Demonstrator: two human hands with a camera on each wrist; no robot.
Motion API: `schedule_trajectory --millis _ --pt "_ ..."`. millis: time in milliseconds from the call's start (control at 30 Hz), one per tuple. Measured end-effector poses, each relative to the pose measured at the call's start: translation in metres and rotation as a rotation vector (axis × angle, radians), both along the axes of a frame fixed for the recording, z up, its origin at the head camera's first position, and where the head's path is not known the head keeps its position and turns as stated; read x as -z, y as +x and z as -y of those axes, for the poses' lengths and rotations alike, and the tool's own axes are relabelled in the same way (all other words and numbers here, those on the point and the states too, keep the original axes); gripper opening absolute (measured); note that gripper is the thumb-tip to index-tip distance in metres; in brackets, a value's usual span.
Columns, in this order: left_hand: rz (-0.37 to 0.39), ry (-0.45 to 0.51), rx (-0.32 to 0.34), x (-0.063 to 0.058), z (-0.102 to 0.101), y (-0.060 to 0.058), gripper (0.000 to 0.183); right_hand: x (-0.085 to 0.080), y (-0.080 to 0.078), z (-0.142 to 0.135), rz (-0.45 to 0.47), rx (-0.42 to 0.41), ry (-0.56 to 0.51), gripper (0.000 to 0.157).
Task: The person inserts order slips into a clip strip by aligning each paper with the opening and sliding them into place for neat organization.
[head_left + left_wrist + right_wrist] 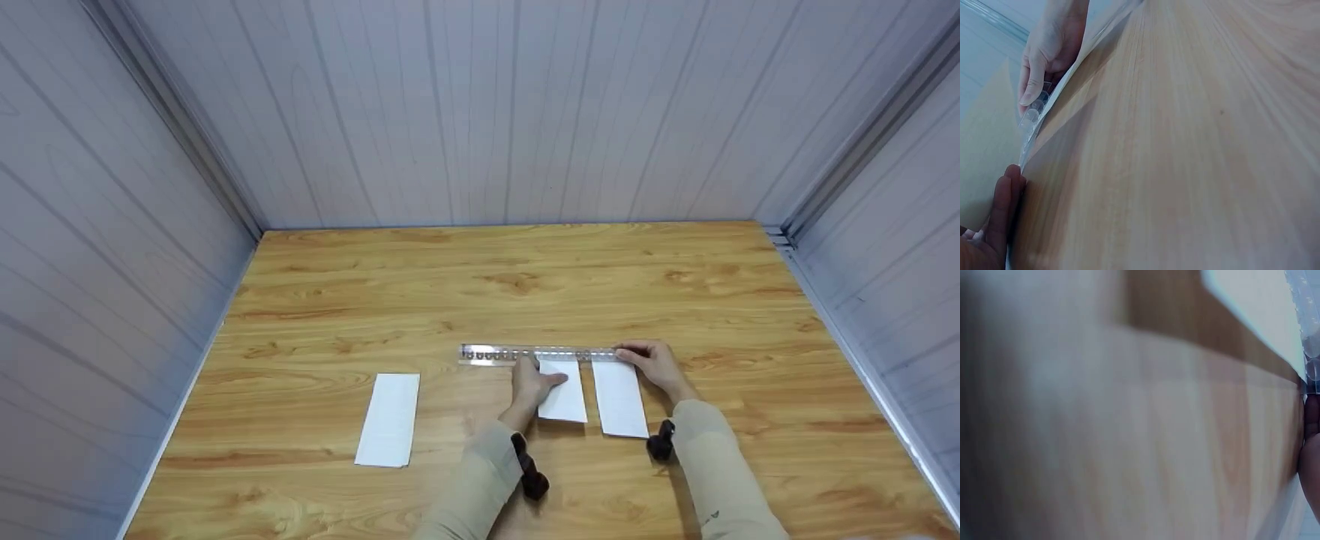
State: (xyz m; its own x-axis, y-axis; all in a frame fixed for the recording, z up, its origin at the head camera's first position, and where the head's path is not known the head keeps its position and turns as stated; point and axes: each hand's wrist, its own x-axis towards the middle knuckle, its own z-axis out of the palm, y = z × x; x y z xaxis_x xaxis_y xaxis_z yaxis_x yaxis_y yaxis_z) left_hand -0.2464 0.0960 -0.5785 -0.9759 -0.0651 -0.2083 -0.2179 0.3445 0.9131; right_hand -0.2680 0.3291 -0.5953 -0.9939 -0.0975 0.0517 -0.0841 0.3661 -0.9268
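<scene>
A clear plastic ruler (pixel 555 354) with a row of holes lies crosswise along the far edges of two white paper pieces. My right hand (pixel 656 366) pinches its right end; the thumb and clear plastic also show in the left wrist view. With its thumb over the middle paper piece (pixel 566 397), my left hand (pixel 530 384) holds that sheet by its left side, fingertips at the ruler. The sheet's near edge is raised and casts a shadow. Just right of it, the other paper piece (pixel 620 405) extends toward me from under the ruler.
Farther left, a third white paper piece (pixel 388 420) lies flat on the wood-grain table (pixel 315 300). Pale panel walls (pixel 480 112) enclose the table at the back and both sides. Dark wrist devices (pixel 534 480) hang beneath both sleeves.
</scene>
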Motion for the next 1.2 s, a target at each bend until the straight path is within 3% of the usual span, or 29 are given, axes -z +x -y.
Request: schedule_trajectory --millis 333,633,900,1067,1200 --pt "-0.007 0.016 -0.002 0.001 -0.005 0.001 0.044 -0.003 0.0 0.0 0.009 -0.009 -0.001 0.023" --pt "-0.019 -0.025 -0.002 0.001 -0.01 0.0 0.036 -0.027 0.012 0.013 -0.02 -0.001 0.023 0.017" --pt "-0.048 0.018 0.006 0.002 -0.013 0.002 0.038 -0.001 0.0 -0.001 -0.018 -0.016 0.021 0.022" --pt "-0.066 0.009 0.008 0.003 -0.015 0.001 0.044 -0.015 0.007 0.005 -0.046 -0.044 -0.016 0.018" --pt "-0.046 0.002 -0.003 0.002 -0.017 0.001 0.043 -0.027 0.012 0.012 -0.054 -0.027 0.016 0.016"
